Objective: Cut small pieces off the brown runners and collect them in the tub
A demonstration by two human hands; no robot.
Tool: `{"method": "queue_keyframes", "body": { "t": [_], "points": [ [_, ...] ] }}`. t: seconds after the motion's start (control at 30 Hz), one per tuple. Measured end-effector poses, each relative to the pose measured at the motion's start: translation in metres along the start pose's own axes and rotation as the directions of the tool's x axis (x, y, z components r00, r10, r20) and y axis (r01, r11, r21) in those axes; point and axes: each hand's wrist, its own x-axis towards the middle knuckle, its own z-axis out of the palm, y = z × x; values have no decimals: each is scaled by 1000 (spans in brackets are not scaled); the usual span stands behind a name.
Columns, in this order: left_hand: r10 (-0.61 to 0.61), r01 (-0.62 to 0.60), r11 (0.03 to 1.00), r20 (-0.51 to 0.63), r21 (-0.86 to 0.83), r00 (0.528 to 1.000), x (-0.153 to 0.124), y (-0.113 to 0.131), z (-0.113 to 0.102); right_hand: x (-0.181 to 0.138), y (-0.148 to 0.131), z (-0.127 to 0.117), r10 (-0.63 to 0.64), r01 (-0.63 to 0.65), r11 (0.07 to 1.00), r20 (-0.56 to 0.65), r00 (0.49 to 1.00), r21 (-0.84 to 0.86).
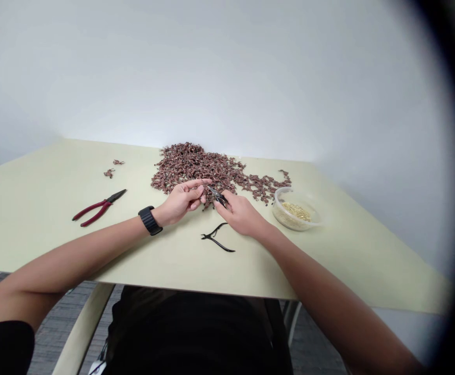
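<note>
My left hand (pixel 184 199), with a black watch on its wrist, is closed in a pinch on a small brown piece at the near edge of a large heap of small reddish-brown pieces (pixel 207 169). My right hand (pixel 240 212) grips small dark pliers (pixel 216 195), whose tip points toward the left hand's fingertips. What the tip touches is too small to make out.
Red-handled pliers (pixel 99 207) lie to the left on the pale yellow-green table (pixel 35 208). Small black cutters (pixel 216 238) lie just below my hands. A clear tub of tiny gold pieces (pixel 295 210) stands to the right. Two stray brown pieces (pixel 112 169) lie at the back left.
</note>
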Motion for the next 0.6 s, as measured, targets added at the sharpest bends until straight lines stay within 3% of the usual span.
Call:
{"method": "queue_keyframes", "body": {
  "t": [0.4,0.53,0.6],
  "points": [
    [13,-13,1000,0,27,1000,0,-3,-2,-1,1,0,22,-23,999,16,1000,43],
    [65,-65,994,3,86,998,1,-7,-5,0,-4,0,83,-94,974,61,995,204],
    [114,-113,981,3,157,993,1,-9,-7,0,-10,0,148,-198,910,159,976,364]
  ]
}}
